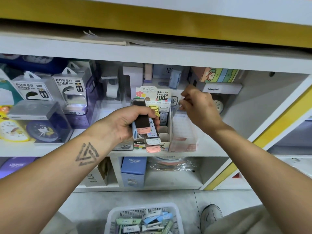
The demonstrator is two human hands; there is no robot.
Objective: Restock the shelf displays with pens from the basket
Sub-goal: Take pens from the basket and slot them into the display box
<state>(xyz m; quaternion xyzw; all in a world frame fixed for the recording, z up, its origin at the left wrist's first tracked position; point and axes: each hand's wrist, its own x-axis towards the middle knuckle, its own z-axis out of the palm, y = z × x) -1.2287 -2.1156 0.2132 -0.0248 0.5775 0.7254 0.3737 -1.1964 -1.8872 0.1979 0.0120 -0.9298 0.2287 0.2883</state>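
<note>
The left hand grips a fanned bunch of flat, slim plastic pen cases with pink, white and blue caps, held just in front of the printed cardboard display box on the white shelf. The right hand pinches a clear glossy wrapper beside that box. Below, on the floor, a white perforated plastic basket holds more cases.

- Bright, even overhead light is filling the shelf.
- Wide-angle distortion is bowing its edges.
- Motion blur is softening the right hand.
</note>
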